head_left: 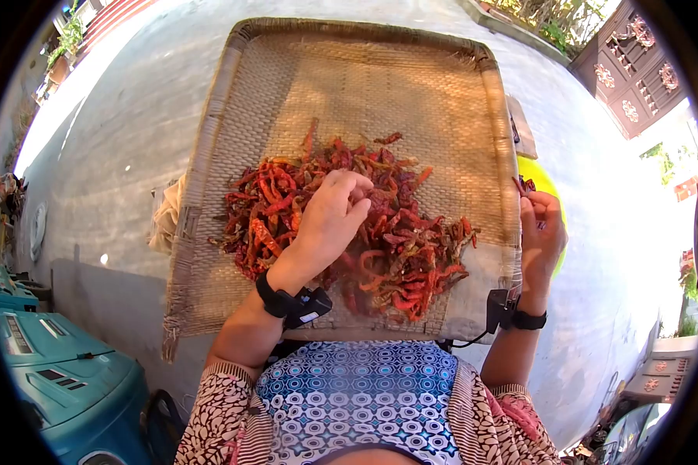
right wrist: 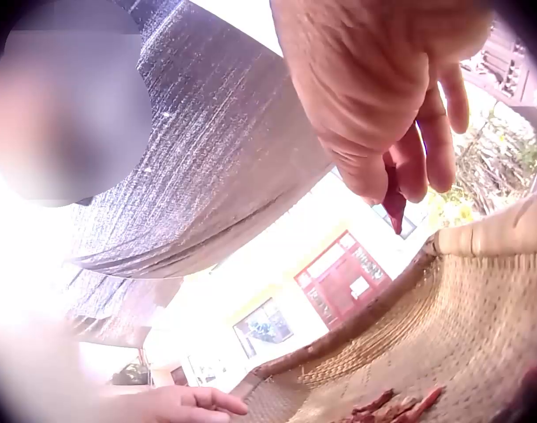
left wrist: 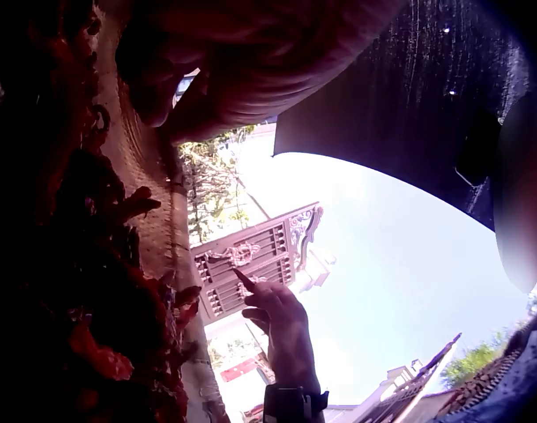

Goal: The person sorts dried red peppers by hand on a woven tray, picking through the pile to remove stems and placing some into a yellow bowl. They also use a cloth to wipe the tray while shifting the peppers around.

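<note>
- A person sat with a woven bamboo tray (head_left: 209, 116) across the lap, on a paved yard. A heap of dried red chillies (head_left: 395, 256) lay on the near half of the tray; the far half was bare weave.
- The left hand (head_left: 329, 217) rested on top of the heap, knuckles up, fingers curled down into the chillies. It appeared to be gathering or picking among them; whether a particular pod was gripped could not be told from the head view, and the left wrist view was too dark to settle it.
- The right hand (head_left: 541, 229) was held off the tray's right edge, above a yellow-green container (head_left: 537, 172) partly hidden behind the rim. Its fingertips pinched a small dark red chilli piece (head_left: 526, 184); the right wrist view showed the same piece (right wrist: 394, 201) between thumb and fingers.
- Judgement: the step in hand was sorting, with one piece lifted out of the heap and held clear over the container beside the tray.
- Judgement: the next move would call for letting that piece go over the container without dropping it on the rim, and for the left hand to single out a fresh pod without spilling the heap toward the tray's near edge.
- Blue-green bins (head_left: 62, 372) stood at the person's left, well apart from the tray.
</note>
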